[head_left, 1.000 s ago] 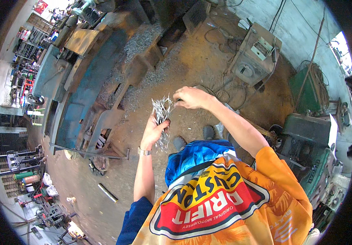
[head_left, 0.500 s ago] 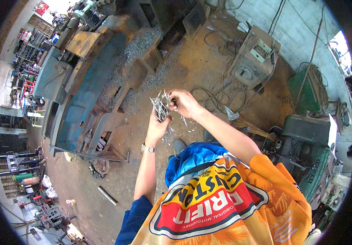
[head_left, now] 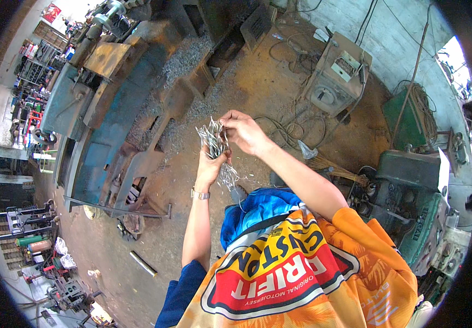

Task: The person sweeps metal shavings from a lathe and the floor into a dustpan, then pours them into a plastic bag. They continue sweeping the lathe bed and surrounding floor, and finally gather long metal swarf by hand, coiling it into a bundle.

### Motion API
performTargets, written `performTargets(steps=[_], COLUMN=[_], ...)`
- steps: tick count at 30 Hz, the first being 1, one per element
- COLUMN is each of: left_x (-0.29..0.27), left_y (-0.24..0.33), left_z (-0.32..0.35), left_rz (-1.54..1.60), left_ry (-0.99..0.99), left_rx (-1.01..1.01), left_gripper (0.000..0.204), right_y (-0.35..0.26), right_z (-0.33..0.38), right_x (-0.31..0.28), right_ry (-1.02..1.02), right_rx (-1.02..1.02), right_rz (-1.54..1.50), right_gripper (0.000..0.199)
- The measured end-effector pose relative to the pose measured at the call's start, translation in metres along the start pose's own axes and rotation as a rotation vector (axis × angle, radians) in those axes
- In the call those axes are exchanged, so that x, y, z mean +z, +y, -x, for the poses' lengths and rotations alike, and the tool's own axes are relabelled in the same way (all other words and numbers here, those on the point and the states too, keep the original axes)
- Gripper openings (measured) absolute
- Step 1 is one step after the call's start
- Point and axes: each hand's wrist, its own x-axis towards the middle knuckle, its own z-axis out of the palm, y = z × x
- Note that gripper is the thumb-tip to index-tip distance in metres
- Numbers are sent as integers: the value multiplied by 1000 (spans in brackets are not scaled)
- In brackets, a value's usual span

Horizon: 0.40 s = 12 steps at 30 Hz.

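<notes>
A tangled bundle of thin shiny metal wires is held up in front of me, its loose ends hanging down toward my chest. My left hand, with a watch on the wrist, grips the bundle from below. My right hand comes in from the right and pinches the top of the same bundle with its fingertips. My orange shirt and blue cloth fill the lower middle of the head view.
A long blue-grey machine bed with piles of metal swarf lies to my left. A grey welding box with cables stands ahead, a green machine at my right. A short pipe lies on the dirt floor.
My right hand has come down from above the bundle onto its top and now pinches it. My left hand has kept hold of the wires and shifted slightly right.
</notes>
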Motion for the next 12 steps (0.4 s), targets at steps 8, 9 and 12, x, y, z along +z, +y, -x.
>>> performTargets(steps=[8, 9, 12], left_x=[-6, -9, -17], left_y=[-11, -13, -20], left_z=[3, 2, 2], left_rz=[-59, -73, -89], left_ry=[-75, -29, 78], left_rx=[59, 98, 173], left_gripper=[49, 49, 49], right_y=[-63, -63, -54], right_z=[3, 4, 19], right_x=[-46, -58, -103], right_ry=[-179, -180, -28], right_rx=[-85, -158, 88], right_rz=[999, 951, 852], right_gripper=[40, 44, 49])
